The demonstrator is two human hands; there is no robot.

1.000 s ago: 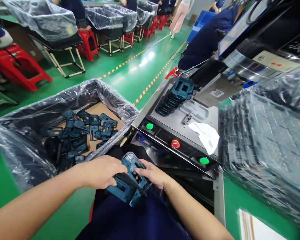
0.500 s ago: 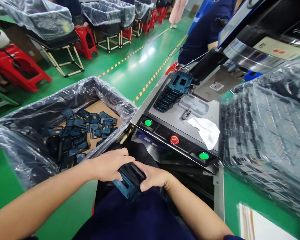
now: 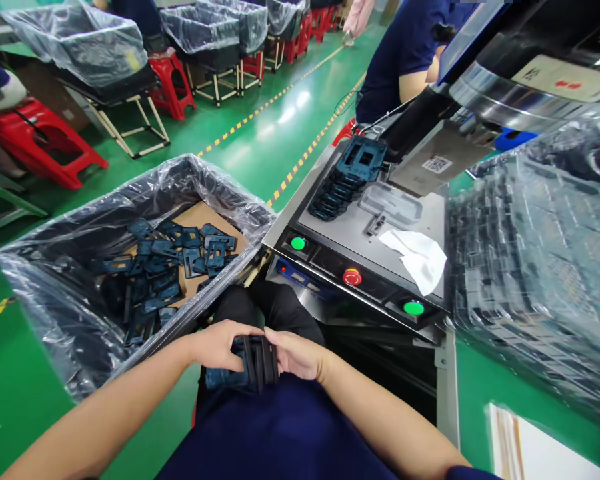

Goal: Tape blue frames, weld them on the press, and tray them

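Note:
Over my lap I hold a small stack of dark blue-black plastic frames between both hands. My left hand is closed on the stack's left side, its thumb lying across the blue face. From the right, my right hand grips the dark edges, with its thumb on top and its fingers partly hidden behind. The frames stand on edge, pressed together. Similar plastic frames lie loose in the lined bin at my left, and a row of them leans on the machine table.
The plastic-lined bin stands left. Ahead, the machine table carries green buttons, a red stop button, a clear fixture and a white cloth. Above hangs a metal press head. Stacked clear trays stand right. A co-worker sits beyond.
The stack in my hands has turned, so its dark edges now face up rather than its flat face. Both hands have shifted slightly down and left with it; the view has moved a little.

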